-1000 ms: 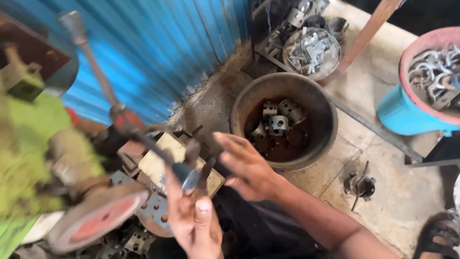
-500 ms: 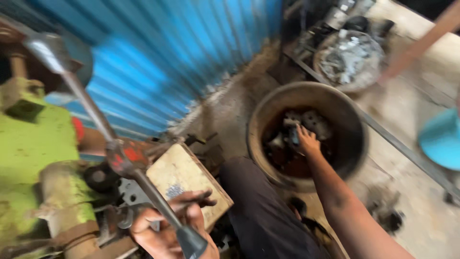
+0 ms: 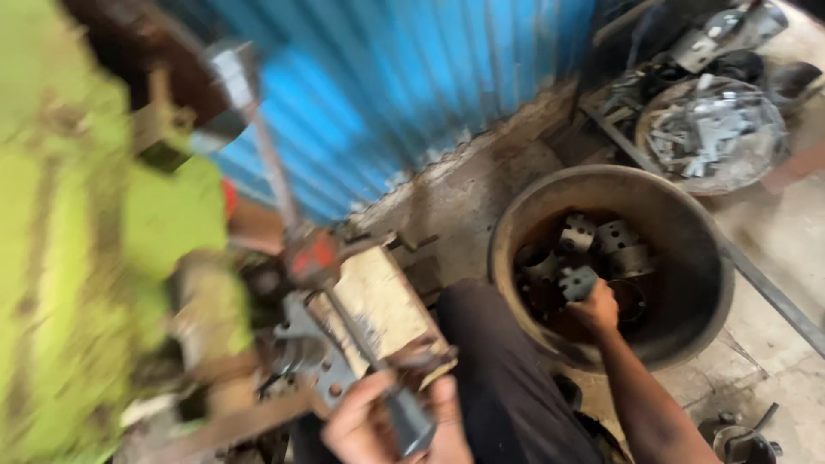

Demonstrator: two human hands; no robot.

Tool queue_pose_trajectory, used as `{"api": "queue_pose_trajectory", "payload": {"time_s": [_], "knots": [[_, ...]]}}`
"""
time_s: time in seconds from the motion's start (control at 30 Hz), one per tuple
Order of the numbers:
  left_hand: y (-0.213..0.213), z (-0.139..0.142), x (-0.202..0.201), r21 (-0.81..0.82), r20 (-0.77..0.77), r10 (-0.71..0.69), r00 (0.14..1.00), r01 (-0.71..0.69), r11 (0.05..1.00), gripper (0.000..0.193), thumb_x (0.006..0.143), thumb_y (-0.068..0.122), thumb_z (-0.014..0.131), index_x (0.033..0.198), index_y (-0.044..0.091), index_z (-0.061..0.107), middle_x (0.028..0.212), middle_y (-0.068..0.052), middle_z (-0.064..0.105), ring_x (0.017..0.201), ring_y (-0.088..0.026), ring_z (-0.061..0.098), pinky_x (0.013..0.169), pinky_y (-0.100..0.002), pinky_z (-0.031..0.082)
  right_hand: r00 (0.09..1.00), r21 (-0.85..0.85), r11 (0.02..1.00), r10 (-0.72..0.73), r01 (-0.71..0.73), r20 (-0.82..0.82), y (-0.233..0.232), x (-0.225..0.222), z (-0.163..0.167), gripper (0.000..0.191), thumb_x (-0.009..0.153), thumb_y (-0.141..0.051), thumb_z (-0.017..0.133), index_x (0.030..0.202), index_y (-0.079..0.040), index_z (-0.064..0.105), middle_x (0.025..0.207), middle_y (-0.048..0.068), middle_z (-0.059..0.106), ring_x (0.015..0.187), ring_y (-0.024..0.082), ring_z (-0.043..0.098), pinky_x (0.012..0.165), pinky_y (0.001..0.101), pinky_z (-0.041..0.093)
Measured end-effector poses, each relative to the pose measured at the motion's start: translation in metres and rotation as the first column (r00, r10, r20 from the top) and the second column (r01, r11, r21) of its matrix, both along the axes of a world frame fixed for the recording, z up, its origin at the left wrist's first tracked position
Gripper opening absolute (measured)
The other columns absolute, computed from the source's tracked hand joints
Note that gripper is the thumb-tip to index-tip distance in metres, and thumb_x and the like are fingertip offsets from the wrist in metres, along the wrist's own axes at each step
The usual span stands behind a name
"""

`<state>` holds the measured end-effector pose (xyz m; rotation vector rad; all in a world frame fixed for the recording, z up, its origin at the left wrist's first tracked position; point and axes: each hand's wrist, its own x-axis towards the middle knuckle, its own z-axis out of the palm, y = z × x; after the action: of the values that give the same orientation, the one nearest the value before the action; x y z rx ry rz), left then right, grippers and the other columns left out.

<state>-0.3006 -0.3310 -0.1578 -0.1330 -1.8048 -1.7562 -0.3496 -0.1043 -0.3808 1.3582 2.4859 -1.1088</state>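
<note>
- The small grey perforated metal bracket [image 3: 580,282] sits in the round dark basin [image 3: 696,249] at right, gripped by the right hand [image 3: 595,308] — fingers curled around it, arm reaching down from the near edge.
- More such brackets [image 3: 614,239] lie just beyond it in the same basin, some touching.
- The left hand [image 3: 378,425], near centre, is clenched around the grey grip of a long lever handle [image 3: 344,326] — it slants up and left to a blurred green machine [image 3: 94,258].
- A pale wooden block [image 3: 378,301] lies just beside the lever.
- A corrugated blue wall [image 3: 412,77] stands behind.
- Far right, a second pan of metal pieces [image 3: 713,133] sits well apart on the floor.
</note>
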Motion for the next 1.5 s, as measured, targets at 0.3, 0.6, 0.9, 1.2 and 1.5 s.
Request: {"api": "queue_pose_trajectory", "payload": {"time_s": [0.3, 0.6, 0.9, 1.2, 1.5], "knots": [[-0.041, 0.088, 0.038, -0.21, 0.181, -0.476, 0.861, 0.507, 0.836, 0.043, 0.1, 0.012, 0.072, 0.14, 0.006, 0.062, 0.111, -0.018, 0.065, 0.093, -0.026, 0.07, 0.084, -0.035, 0.057, 0.857, 0.195, 0.98, 0.08, 0.024, -0.509, -0.062, 0.094, 0.075, 0.093, 0.07, -0.029, 0.09, 0.146, 0.003, 0.047, 0.127, 0.026, 0.065, 0.114, 0.037, 0.066, 0.097, 0.0455, 0.053], [-0.05, 0.093, 0.051, -0.087, -0.14, -0.48, 0.866, 0.472, 0.877, 0.035, 0.112, 0.027, 0.058, 0.139, 0.006, 0.051, 0.124, -0.021, 0.064, 0.11, -0.037, 0.062, 0.102, -0.042, 0.053, 0.521, 0.014, 0.859, 0.323, -0.511, -0.79, -0.185, 0.122, 0.158, 0.042, 0.095, -0.025, 0.066, 0.127, 0.001, 0.064, 0.111, 0.017, 0.071, 0.101, 0.023, 0.067, 0.084, 0.0365, 0.053], [-0.051, 0.076, 0.048, -0.113, -0.096, -0.517, 0.851, 0.507, 0.855, 0.04, 0.114, 0.033, 0.055, 0.139, 0.002, 0.052, 0.118, -0.026, 0.062, 0.11, -0.043, 0.064, 0.096, -0.048, 0.052, 0.399, 0.269, 0.586, 0.758, -0.764, -0.516, -0.352, 0.059, 0.239, 0.032, 0.093, -0.031, 0.069, 0.082, -0.002, 0.071, 0.064, 0.016, 0.072, 0.058, 0.027, 0.071, 0.06, 0.0402, 0.055], [-0.059, 0.067, 0.037, -0.128, -0.11, -0.561, 0.82, 0.548, 0.826, 0.046, 0.111, 0.038, 0.053, 0.14, 0.003, 0.045, 0.127, -0.028, 0.061, 0.12, -0.044, 0.058, 0.103, -0.052, 0.05, 0.384, 0.186, 0.898, 0.348, -0.398, -0.855, -0.351, 0.046, 0.229, 0.029, 0.079, -0.007, 0.075, 0.104, 0.002, 0.063, 0.099, 0.017, 0.065, 0.082, 0.032, 0.069, 0.066, 0.0432, 0.059], [-0.093, 0.078, 0.048, -0.626, 0.101, -0.436, 0.894, 0.398, 0.671, 0.083, 0.096, 0.054, 0.056, 0.162, 0.006, 0.039, 0.122, -0.037, 0.061, 0.104, -0.054, 0.064, 0.074, -0.058, 0.055, 0.422, -0.531, 0.349, -0.343, -0.772, -0.839, -0.204, 0.06, 0.283, 0.063, 0.107, -0.049, 0.045, 0.149, -0.002, 0.049, 0.116, 0.013, 0.068, 0.083, 0.022, 0.065, 0.07, 0.0326, 0.055]]}}
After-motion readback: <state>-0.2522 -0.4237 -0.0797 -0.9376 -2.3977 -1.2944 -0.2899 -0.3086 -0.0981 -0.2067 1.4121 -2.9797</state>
